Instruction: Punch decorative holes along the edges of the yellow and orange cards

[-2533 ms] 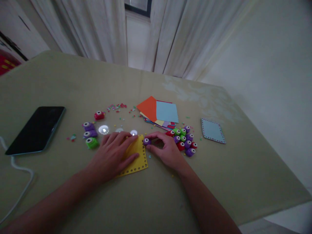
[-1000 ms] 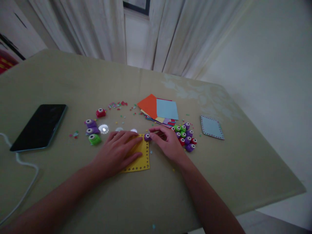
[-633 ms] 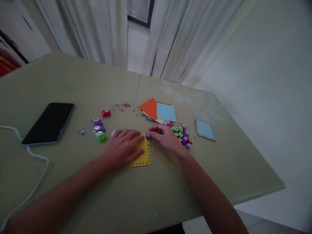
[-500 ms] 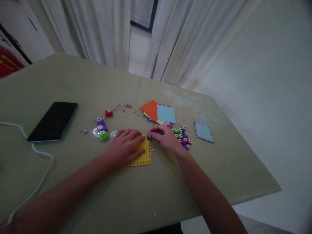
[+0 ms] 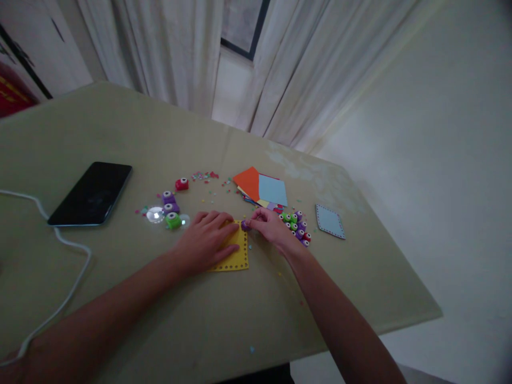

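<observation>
A: What is grasped by the right hand (image 5: pixel 270 229)?

B: A small purple punch (image 5: pixel 245 225) is pinched between thumb and fingers, at the far right corner of the yellow card (image 5: pixel 240 260).

A: And the left hand (image 5: pixel 210 238)?

B: Nothing is gripped; the card is covered in large part by its flat, spread fingers. Along the near and right edges, rows of small holes are seen.

A: What is found nearby?

B: The punch cluster (image 5: pixel 294 224) is partly hidden by the right hand. Beyond it, paper sheets (image 5: pixel 272 190) are stacked, and a pale blue card (image 5: pixel 330 221) is placed farther right.
</observation>
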`<state>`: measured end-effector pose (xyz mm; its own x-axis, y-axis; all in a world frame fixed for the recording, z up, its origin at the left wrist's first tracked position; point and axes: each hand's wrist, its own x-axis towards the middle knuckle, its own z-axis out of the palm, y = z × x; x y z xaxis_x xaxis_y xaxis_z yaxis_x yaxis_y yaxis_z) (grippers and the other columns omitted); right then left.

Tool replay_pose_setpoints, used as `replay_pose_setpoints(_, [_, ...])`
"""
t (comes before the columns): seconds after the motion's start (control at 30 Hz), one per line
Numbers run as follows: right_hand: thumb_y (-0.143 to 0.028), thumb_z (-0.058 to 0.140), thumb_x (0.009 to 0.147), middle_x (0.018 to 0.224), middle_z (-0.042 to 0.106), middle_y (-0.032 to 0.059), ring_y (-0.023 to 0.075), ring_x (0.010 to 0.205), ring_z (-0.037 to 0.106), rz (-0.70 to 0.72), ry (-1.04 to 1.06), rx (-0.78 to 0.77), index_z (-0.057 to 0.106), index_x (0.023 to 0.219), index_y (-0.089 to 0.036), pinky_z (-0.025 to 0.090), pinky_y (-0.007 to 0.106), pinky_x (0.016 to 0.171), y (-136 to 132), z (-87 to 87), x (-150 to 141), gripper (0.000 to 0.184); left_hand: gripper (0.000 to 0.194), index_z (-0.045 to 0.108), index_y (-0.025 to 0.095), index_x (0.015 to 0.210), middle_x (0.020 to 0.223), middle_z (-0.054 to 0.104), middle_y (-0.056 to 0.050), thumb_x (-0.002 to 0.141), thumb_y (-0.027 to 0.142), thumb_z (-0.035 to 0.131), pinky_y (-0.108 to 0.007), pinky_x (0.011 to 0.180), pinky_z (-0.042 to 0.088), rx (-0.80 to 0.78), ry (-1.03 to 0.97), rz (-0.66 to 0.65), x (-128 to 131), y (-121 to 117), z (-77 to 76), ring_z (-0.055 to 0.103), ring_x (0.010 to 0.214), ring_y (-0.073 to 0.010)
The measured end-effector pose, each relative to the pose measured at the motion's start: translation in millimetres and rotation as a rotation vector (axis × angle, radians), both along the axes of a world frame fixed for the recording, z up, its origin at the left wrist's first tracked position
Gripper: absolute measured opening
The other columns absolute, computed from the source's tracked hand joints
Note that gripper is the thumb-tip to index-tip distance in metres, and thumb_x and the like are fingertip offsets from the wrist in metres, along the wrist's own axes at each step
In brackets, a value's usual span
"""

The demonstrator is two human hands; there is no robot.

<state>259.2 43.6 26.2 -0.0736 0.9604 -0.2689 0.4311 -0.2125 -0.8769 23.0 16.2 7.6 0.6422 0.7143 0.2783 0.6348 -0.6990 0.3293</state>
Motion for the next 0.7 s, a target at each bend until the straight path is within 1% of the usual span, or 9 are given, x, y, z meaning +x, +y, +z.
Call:
replay_pose_setpoints(0.07, [-0.037, 0.083, 0.076, 0.069, 0.062, -0.0056, 0.0124, 0.061, 0.048, -0.003, -0.021, -0.025, 0.058, 0.079, -0.021, 0.032, 0.023, 0.057, 0, 2.1, -2, 0.03, 0.041, 0.068, 0.024, 0.137, 0.135, 0.069, -0.011, 0.104, 0.048, 0.063, -0.049, 0.102, 0.04, 0.0, 0.002, 0.005, 0, 0, -0.6, 0.06, 0.121, -0.0331])
replay_pose_setpoints(0.2, [-0.035, 0.079, 0.077, 0.064, 0.05, -0.0082, 0.0118, 0.059, 0.039, -0.011, -0.048, -0.051, 0.054, 0.078, -0.022, 0.028, 0.024, 0.057, -1, 7.7, -6, 0.029, 0.04, 0.068, 0.024, 0.137, 0.137, 0.068, -0.011, 0.105, 0.049, 0.063, -0.05, 0.103, 0.04, -0.001, 0.024, 0.002, 0, 0, -2.3, 0.06, 0.123, -0.0333])
replay_pose_setpoints(0.3, [-0.032, 0.079, 0.077, 0.064, 0.046, -0.0085, 0.0121, 0.06, 0.038, -0.021, -0.085, -0.051, 0.052, 0.076, -0.022, 0.026, 0.025, 0.057, -2, 10.9, -9, 0.029, 0.04, 0.067, 0.025, 0.137, 0.138, 0.068, -0.011, 0.106, 0.049, 0.061, -0.05, 0.104, 0.04, -0.001, 0.033, 0.005, -1, 1, -3.6, 0.06, 0.124, -0.0331])
replay_pose_setpoints(0.4, [-0.031, 0.079, 0.078, 0.067, 0.045, -0.008, 0.0125, 0.063, 0.04, -0.017, -0.105, -0.048, 0.051, 0.075, -0.022, 0.026, 0.025, 0.058, -2, 12.8, -10, 0.029, 0.041, 0.068, 0.025, 0.138, 0.138, 0.068, -0.011, 0.106, 0.049, 0.061, -0.051, 0.104, 0.04, -0.007, 0.022, 0.01, 0, 2, -4.6, 0.06, 0.124, -0.0336])
replay_pose_setpoints(0.53, [-0.028, 0.08, 0.079, 0.068, 0.05, -0.0068, 0.0127, 0.065, 0.042, -0.022, -0.135, -0.062, 0.054, 0.074, -0.021, 0.027, 0.025, 0.059, 1, 14.5, -9, 0.027, 0.041, 0.07, 0.024, 0.135, 0.136, 0.069, -0.012, 0.105, 0.049, 0.062, -0.052, 0.105, 0.04, -0.016, 0.002, -0.001, 0, 3, -5.9, 0.061, 0.124, -0.0348])
replay_pose_setpoints(0.63, [-0.031, 0.085, 0.076, 0.063, 0.049, -0.0081, 0.0119, 0.06, 0.039, -0.018, -0.116, -0.104, 0.058, 0.075, -0.021, 0.025, 0.024, 0.057, 3, 16.0, -6, 0.029, 0.041, 0.07, 0.023, 0.135, 0.136, 0.069, -0.012, 0.105, 0.049, 0.063, -0.052, 0.105, 0.039, -0.004, -0.004, -0.003, 0, 4, -7.8, 0.061, 0.124, -0.0347])
replay_pose_setpoints(0.7, [-0.033, 0.086, 0.077, 0.062, 0.049, -0.0089, 0.0112, 0.056, 0.037, -0.023, -0.085, -0.123, 0.06, 0.078, -0.021, 0.024, 0.024, 0.055, 1, 16.9, -4, 0.028, 0.041, 0.069, 0.024, 0.136, 0.136, 0.069, -0.012, 0.105, 0.049, 0.062, -0.051, 0.104, 0.039, 0.004, -0.009, 0.0, -1, 4, -9.0, 0.061, 0.124, -0.0342])
